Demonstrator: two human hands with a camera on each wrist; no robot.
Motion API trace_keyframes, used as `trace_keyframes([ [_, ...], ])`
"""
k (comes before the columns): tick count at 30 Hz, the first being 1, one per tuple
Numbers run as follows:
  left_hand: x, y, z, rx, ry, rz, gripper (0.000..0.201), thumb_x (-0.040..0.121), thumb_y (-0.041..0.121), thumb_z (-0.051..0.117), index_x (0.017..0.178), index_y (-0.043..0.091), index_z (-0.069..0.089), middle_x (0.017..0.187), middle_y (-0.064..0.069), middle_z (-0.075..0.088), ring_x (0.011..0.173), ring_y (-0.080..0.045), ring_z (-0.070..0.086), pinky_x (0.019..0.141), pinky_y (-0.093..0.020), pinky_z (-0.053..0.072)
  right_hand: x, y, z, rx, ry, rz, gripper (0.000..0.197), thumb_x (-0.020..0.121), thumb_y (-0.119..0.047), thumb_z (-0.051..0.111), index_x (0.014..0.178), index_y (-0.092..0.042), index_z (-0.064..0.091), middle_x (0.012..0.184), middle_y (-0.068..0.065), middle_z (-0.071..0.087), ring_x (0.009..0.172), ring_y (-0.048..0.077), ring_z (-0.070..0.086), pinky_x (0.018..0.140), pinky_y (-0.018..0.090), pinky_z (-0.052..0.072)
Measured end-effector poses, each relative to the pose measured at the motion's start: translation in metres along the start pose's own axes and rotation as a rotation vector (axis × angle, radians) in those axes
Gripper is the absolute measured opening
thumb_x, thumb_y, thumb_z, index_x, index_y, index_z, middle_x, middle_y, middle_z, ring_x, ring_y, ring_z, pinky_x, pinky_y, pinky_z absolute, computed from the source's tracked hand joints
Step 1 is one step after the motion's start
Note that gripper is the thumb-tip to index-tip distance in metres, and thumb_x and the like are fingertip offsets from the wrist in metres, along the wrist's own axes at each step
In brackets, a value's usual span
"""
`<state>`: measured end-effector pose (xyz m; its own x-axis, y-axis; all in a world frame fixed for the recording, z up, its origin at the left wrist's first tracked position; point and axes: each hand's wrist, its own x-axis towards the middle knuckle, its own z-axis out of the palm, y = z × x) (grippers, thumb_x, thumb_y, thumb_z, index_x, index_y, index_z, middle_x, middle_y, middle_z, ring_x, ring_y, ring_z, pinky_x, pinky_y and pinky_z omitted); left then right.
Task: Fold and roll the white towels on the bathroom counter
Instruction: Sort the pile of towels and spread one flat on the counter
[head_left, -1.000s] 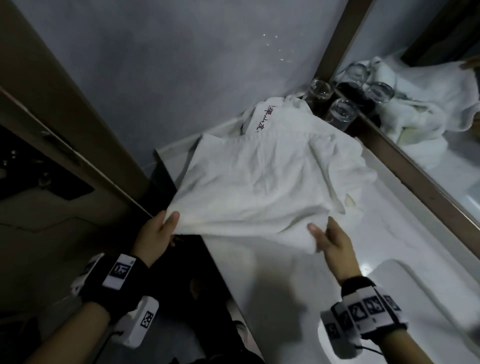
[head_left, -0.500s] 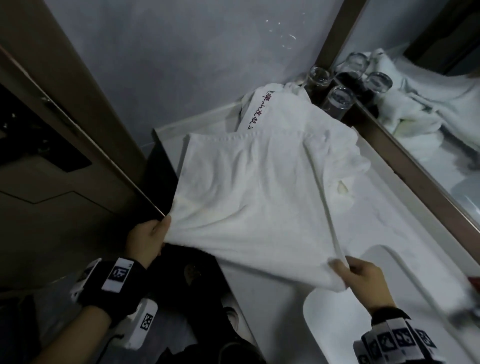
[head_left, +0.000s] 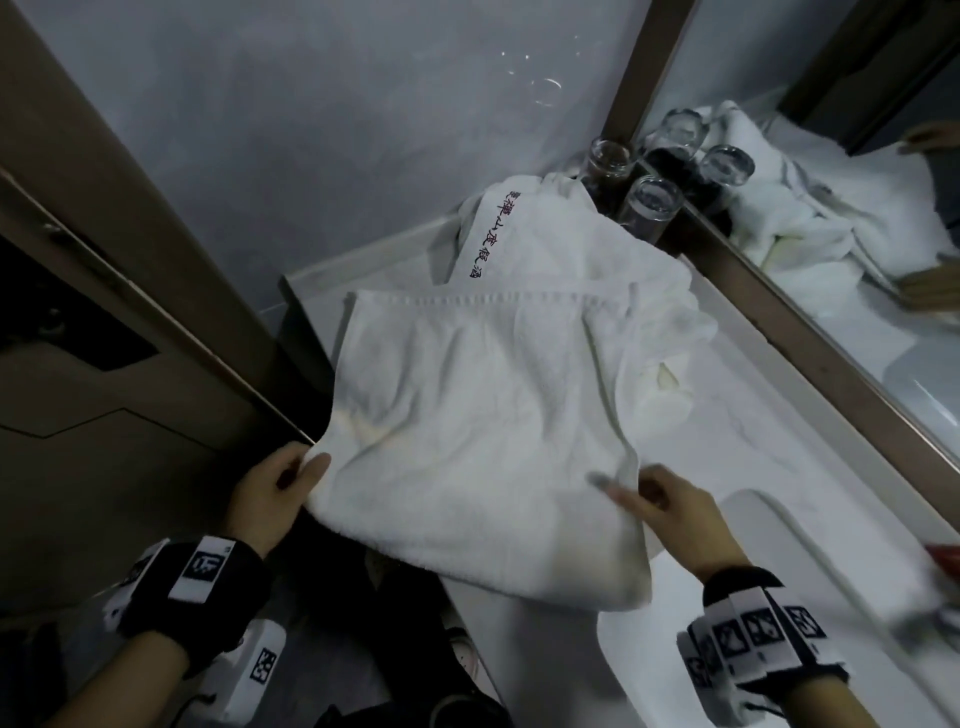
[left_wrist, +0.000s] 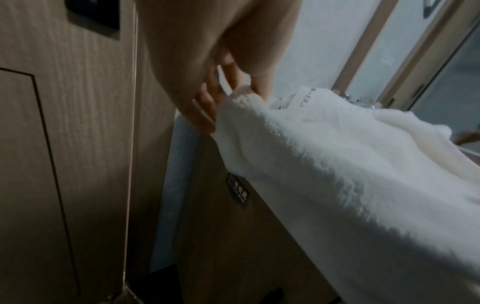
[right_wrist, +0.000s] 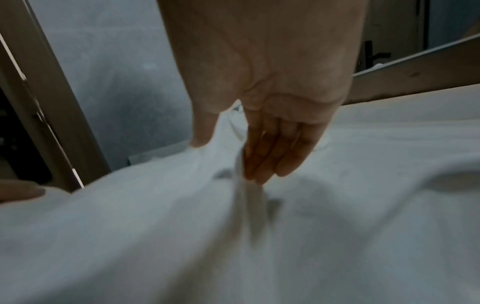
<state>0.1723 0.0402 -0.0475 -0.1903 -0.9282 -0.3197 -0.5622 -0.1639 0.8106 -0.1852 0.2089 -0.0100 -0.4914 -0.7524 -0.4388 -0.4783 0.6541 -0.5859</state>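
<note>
Our left hand (head_left: 270, 493) pinches the near left corner of the towel (head_left: 478, 431), thumb on top; our right hand (head_left: 670, 512) grasps its near right edge between thumb and fingers (right_wrist: 270, 156); the towel lies spread over the counter (head_left: 727, 441), its near edge hanging past the front; another towel (head_left: 545, 244) and glasses (head_left: 652, 205) sit behind, beside the mirror (head_left: 857, 291).

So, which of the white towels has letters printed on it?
The back towel, next to the glasses: dark characters run along its band. The front towel, pinched by the left hand and right hand, is plain.
</note>
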Motion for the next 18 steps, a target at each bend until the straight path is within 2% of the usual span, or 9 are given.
trace_keyframes([
  [2,0.0,0.008,0.001,-0.089,-0.024,0.002,0.018,0.089,0.015,0.056,0.073,0.008,0.057,0.071,-0.009,0.059,0.067,-0.014,0.052,0.066,-0.026,0.041,0.012,-0.023,-0.001,0.085,0.135,-0.1,0.049,0.069,-0.063,0.061,0.081,-0.016,0.056,0.079,-0.003,0.061,0.073,0.014,0.058,0.068,0.024,0.042],
  [4,0.0,0.014,0.003,-0.095,-0.034,-0.003,0.019,0.09,0.015,0.056,0.072,0.006,0.055,0.068,-0.009,0.057,0.065,-0.013,0.049,0.06,-0.017,0.04,0.028,-0.044,-0.001,0.139,0.246,-0.199,0.051,0.073,-0.058,0.058,0.097,-0.014,0.058,0.091,0.001,0.061,0.082,0.017,0.058,0.075,0.025,0.043],
  [6,0.0,0.015,0.005,-0.077,-0.053,-0.017,0.02,0.09,0.014,0.055,0.075,0.001,0.055,0.07,-0.018,0.056,0.066,-0.016,0.049,0.06,-0.021,0.039,0.047,-0.063,-0.002,0.157,0.342,-0.257,0.049,0.079,-0.049,0.06,0.11,-0.012,0.055,0.098,0.001,0.059,0.088,0.016,0.055,0.078,0.027,0.045],
  [8,-0.001,0.015,0.007,-0.071,-0.075,-0.032,0.02,0.091,0.013,0.054,0.077,-0.002,0.055,0.075,-0.023,0.058,0.068,-0.019,0.05,0.062,-0.024,0.039,0.069,-0.08,-0.003,0.209,0.399,-0.222,0.051,0.082,-0.046,0.061,0.119,-0.014,0.049,0.101,-0.001,0.056,0.089,0.014,0.053,0.079,0.028,0.045],
  [9,-0.001,0.015,0.008,-0.068,-0.075,-0.037,0.019,0.09,0.012,0.054,0.076,-0.001,0.056,0.074,-0.021,0.059,0.068,-0.019,0.051,0.061,-0.02,0.041,0.079,-0.087,-0.004,0.249,0.409,-0.172,0.05,0.082,-0.043,0.063,0.12,-0.014,0.047,0.1,-0.001,0.056,0.087,0.015,0.053,0.078,0.028,0.044],
  [11,-0.002,0.015,0.009,-0.075,-0.052,-0.04,0.019,0.09,0.011,0.054,0.072,0.005,0.056,0.069,-0.012,0.059,0.065,-0.017,0.051,0.053,-0.008,0.04,0.096,-0.096,-0.007,0.323,0.412,-0.118,0.041,0.084,-0.03,0.065,0.116,-0.014,0.043,0.09,-0.001,0.055,0.074,0.013,0.052,0.069,0.023,0.042],
  [13,-0.002,0.014,0.01,-0.087,-0.033,-0.047,0.019,0.09,0.012,0.055,0.072,0.007,0.057,0.069,-0.01,0.06,0.065,-0.016,0.052,0.05,-0.005,0.04,0.106,-0.1,-0.012,0.353,0.466,-0.209,0.024,0.085,-0.008,0.058,0.101,-0.016,0.042,0.077,-0.003,0.053,0.063,0.01,0.048,0.057,0.017,0.039],
  [16,-0.003,0.011,0.008,-0.08,-0.029,-0.07,0.019,0.091,0.015,0.054,0.076,0.003,0.057,0.075,-0.019,0.061,0.068,-0.02,0.053,0.061,-0.022,0.043,0.118,-0.103,-0.027,0.342,0.588,-0.374,0.025,0.08,0.01,0.046,0.083,-0.015,0.047,0.084,0.002,0.057,0.07,0.015,0.049,0.064,0.01,0.039],
  [18,-0.004,0.005,0.006,-0.048,-0.015,-0.075,0.022,0.091,0.016,0.053,0.078,-0.001,0.055,0.079,-0.027,0.059,0.07,-0.023,0.052,0.063,-0.032,0.039,0.127,-0.102,-0.035,0.279,0.6,-0.413,0.023,0.08,0.013,0.044,0.082,-0.007,0.054,0.09,0.005,0.061,0.083,0.019,0.056,0.077,0.016,0.042],
])
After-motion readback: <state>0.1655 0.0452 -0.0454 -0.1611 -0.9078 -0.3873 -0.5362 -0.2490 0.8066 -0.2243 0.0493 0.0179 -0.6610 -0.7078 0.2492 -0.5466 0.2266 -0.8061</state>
